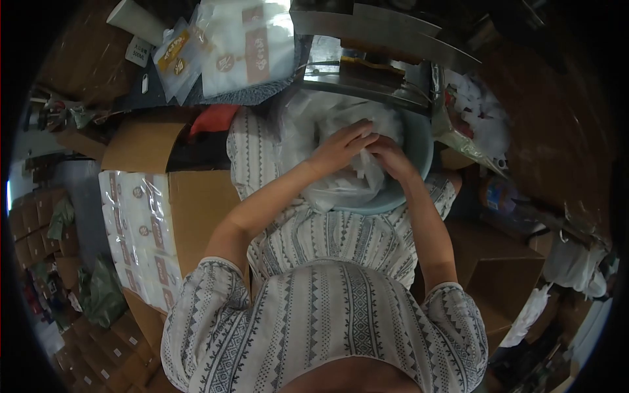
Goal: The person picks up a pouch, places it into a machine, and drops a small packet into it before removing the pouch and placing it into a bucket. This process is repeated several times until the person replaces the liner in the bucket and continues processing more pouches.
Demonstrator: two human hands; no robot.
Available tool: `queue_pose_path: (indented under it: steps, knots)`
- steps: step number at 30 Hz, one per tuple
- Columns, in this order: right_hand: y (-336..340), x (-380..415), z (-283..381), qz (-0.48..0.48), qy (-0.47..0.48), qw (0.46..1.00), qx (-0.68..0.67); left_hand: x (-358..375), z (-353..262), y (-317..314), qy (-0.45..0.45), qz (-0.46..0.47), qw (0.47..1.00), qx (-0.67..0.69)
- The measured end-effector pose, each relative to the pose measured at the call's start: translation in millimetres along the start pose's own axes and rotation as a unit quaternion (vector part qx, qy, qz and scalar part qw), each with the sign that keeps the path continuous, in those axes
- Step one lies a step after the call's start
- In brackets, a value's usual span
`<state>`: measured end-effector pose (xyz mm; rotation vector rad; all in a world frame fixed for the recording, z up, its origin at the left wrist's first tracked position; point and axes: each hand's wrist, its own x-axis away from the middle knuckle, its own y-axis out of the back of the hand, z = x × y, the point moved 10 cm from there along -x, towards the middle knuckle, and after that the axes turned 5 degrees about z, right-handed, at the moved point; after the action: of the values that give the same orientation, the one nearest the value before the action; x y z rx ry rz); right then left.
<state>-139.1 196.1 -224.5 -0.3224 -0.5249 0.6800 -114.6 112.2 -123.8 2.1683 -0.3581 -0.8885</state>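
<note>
- At centre left of the frame, wrapped packs [141, 229] sit stacked.
- At centre, the left hand [341, 147], fingers close together, reaches over clear plastic [337, 195] bunched in a tub [423, 141]; a light touch would likely spare thin film.
- Just right, the right hand's [392, 157] fingers bend inward; whether they pinch cannot be told. Working above the tub should catch slips.

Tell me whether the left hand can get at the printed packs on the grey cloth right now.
Probably yes: the printed packs lie forward and leftward of the left hand, with nothing tall seen between, though it would likely have to leave the clear plastic bag first.
</note>
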Motion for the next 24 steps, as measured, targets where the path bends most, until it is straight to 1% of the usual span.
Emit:
queue_pose_path:
  steps: [1, 3, 4, 6, 7, 9, 10, 11, 12, 13, 14, 15, 16, 18, 19, 20, 21, 22, 24]
  knots:
    - [-4, 1, 5, 0.002, -0.002, 1.000, 0.000, 0, 1, 2, 0.002, -0.001, 1.000, -0.001]
    - [-2, 4, 14, -0.040, 0.010, 0.998, -0.053, 0, 6, 8, 0.029, -0.004, 0.998, -0.050]
    - [0, 2, 11, -0.040, 0.010, 0.998, -0.053, 2, 7, 8, 0.027, -0.003, 0.998, -0.050]
    - [31, -3, -7, -0.158, -0.028, 0.986, 0.032, 12, 14, 0, 0.038, 0.030, 0.996, -0.076]
    - [40, -8, -12, -0.158, -0.027, 0.987, 0.032, 23, 18, -2, 0.037, 0.030, 0.996, -0.077]
    - [94, 14, -21, -0.332, -0.047, 0.936, 0.107, 53, 36, -19, 0.106, 0.114, 0.987, -0.039]
    - [106, 17, -38, -0.331, -0.046, 0.936, 0.106, 61, 31, -18, 0.105, 0.115, 0.987, -0.040]
    - [127, 27, -55, -0.380, -0.053, 0.914, 0.130, 67, 31, -15, 0.124, 0.106, 0.986, 0.025]
    - [130, 36, -51, -0.429, -0.060, 0.888, 0.154, 64, 31, -9, 0.142, 0.096, 0.981, 0.090]
    - [128, 35, -49, -0.429, -0.058, 0.888, 0.154, 55, 34, -7, 0.141, 0.096, 0.981, 0.090]
    - [118, 31, -43, -0.402, 0.002, 0.902, 0.157, 61, 62, -19, 0.294, 0.044, 0.874, 0.384]
    - [98, 33, -30, -0.375, 0.058, 0.912, 0.159, 73, 69, -47, 0.414, -0.014, 0.656, 0.631]
    - [83, 40, -21, -0.377, 0.054, 0.911, 0.159, 67, 69, -58, 0.415, -0.012, 0.652, 0.634]
    - [32, 42, 42, -0.309, 0.225, 0.895, 0.232, 49, 82, -75, 0.425, -0.056, 0.639, 0.638]
    - [23, 47, 51, -0.311, 0.225, 0.894, 0.232, 45, 72, -79, 0.425, -0.054, 0.639, 0.639]
    - [2, 42, 55, -0.243, 0.201, 0.906, 0.282, 29, 50, -65, 0.332, 0.026, 0.834, 0.440]
    - [-14, 34, 53, -0.171, 0.179, 0.911, 0.331, 14, 23, -57, 0.206, 0.101, 0.953, 0.199]
    - [-12, 32, 54, -0.170, 0.180, 0.910, 0.332, 13, 25, -57, 0.206, 0.099, 0.953, 0.197]
    - [26, 36, 45, -0.274, 0.196, 0.931, 0.142, 28, 46, -74, 0.320, 0.162, 0.911, 0.203]
